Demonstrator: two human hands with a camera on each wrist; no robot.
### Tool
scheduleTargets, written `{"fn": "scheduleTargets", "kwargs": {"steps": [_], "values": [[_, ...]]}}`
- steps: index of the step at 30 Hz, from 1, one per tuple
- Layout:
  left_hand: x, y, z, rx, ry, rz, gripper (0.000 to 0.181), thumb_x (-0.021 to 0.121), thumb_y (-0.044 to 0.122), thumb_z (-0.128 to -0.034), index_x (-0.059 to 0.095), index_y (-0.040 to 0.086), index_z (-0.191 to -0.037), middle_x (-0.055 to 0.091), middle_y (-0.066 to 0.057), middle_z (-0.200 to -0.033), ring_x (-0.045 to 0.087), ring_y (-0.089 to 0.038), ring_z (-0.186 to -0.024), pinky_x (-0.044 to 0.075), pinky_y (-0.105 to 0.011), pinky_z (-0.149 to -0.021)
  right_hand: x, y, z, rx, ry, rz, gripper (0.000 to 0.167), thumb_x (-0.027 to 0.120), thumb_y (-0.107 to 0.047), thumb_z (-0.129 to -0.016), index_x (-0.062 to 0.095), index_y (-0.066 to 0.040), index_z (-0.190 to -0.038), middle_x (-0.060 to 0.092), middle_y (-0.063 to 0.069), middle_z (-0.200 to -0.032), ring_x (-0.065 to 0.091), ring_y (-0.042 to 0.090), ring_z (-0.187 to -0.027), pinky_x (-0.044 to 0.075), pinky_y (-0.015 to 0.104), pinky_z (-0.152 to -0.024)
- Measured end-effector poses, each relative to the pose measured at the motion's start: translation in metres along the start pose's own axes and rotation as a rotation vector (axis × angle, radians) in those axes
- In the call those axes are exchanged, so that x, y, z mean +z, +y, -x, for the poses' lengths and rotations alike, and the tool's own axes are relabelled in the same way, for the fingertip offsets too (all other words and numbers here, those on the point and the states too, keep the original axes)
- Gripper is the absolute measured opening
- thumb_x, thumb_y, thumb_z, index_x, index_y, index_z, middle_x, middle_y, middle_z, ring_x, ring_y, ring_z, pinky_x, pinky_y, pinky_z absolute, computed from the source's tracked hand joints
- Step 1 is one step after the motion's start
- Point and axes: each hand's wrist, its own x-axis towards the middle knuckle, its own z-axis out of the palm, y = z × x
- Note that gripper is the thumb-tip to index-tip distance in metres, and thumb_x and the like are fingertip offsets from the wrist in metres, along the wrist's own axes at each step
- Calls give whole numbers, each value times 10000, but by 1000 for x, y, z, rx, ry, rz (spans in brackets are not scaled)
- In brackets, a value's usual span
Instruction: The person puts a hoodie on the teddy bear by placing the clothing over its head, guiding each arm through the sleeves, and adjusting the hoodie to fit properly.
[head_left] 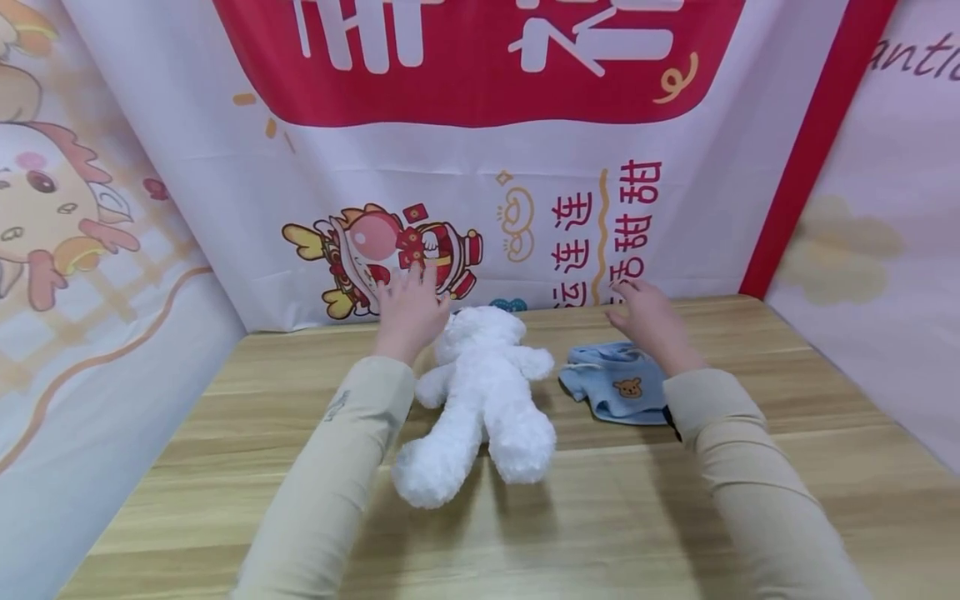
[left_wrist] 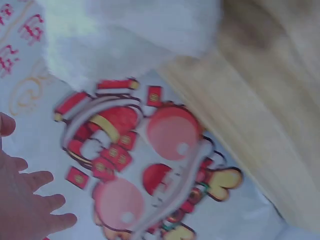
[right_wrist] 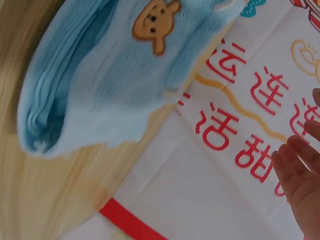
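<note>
A white plush toy [head_left: 480, 375] lies on the wooden table, its head toward the back and its legs toward me. My left hand [head_left: 412, 308] is beside the toy's head, fingers spread; in the left wrist view the hand [left_wrist: 30, 200] stands apart from the white plush [left_wrist: 130, 40]. To the toy's right lies a small light-blue plush garment [head_left: 618, 383] with a brown bear patch [head_left: 628, 387]. Over its far right side hovers my right hand [head_left: 652, 325], fingers extended. The right wrist view shows that hand [right_wrist: 300, 175] apart from the blue garment [right_wrist: 115, 80], holding nothing.
Behind the table [head_left: 285, 467] hangs a white and red printed cloth [head_left: 465, 150] with a cartoon figure and red characters. Printed cloths also hang at the left [head_left: 112, 333] and right [head_left: 870, 275] sides. A small dark piece [head_left: 672, 423] shows beside the garment, near the right sleeve.
</note>
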Motion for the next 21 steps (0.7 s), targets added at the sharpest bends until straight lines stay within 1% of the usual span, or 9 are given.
{"fn": "scheduleTargets", "kwargs": {"steps": [4, 7, 8, 11, 14, 16, 18, 21], "values": [[-9, 37, -5, 66, 17, 14, 598, 377, 349, -994, 198, 144, -1527, 292, -122, -1559, 196, -382, -1454, 80, -605, -1175, -4, 13, 3, 25, -21, -7, 456, 556, -201, -946, 496, 39, -1329, 485, 316, -1309, 472, 467, -1209, 383, 572, -1036], [-10, 63, -4, 127, 30, 19, 544, 414, 308, -988, 304, 126, -1488, 368, -96, -1524, 274, -341, -1433, 99, -595, -1177, -6, 25, 8, 47, -60, -6, 419, 553, -186, -947, 531, 45, -1295, 505, 323, -1260, 492, 468, -1169, 396, 578, -1012], [-10, 72, -3, 149, 31, 22, 527, 424, 296, -983, 340, 113, -1470, 387, -97, -1512, 296, -332, -1425, 119, -583, -1179, -7, 29, 9, 59, -77, 1, 408, 552, -187, -949, 540, 39, -1289, 510, 320, -1255, 496, 469, -1166, 399, 581, -1006], [-6, 92, -1, 198, 30, 13, 483, 448, 282, -975, 413, 114, -1426, 452, -80, -1468, 388, -299, -1375, 227, -515, -1169, -6, 39, 12, 80, -118, 5, 397, 539, -183, -959, 542, 46, -1284, 518, 322, -1268, 481, 483, -1186, 384, 592, -1016], [0, 108, -1, 244, 12, 29, 453, 467, 259, -965, 461, 122, -1397, 518, -68, -1409, 473, -274, -1308, 338, -437, -1123, -5, 47, 15, 92, -131, -1, 379, 533, -166, -962, 551, 61, -1265, 537, 316, -1275, 476, 483, -1203, 379, 595, -1021], [7, 116, -1, 279, -9, 36, 435, 479, 242, -960, 486, 126, -1380, 558, -57, -1367, 517, -252, -1265, 391, -393, -1089, -2, 51, 18, 81, -134, -1, 364, 543, -147, -956, 563, 71, -1247, 557, 310, -1262, 491, 477, -1193, 393, 590, -1009], [14, 123, -1, 312, -35, 38, 403, 494, 220, -953, 525, 113, -1340, 596, -56, -1312, 559, -234, -1215, 439, -364, -1046, 2, 55, 20, 69, -146, -2, 350, 554, -131, -950, 574, 74, -1234, 571, 308, -1246, 512, 471, -1171, 415, 585, -986], [26, 129, 0, 344, -88, 41, 383, 504, 203, -952, 542, 119, -1324, 607, -50, -1295, 580, -210, -1186, 476, -338, -1000, 8, 60, 23, 55, -177, -2, 330, 569, -124, -943, 594, 67, -1211, 596, 296, -1218, 545, 457, -1136, 445, 573, -951]]}}
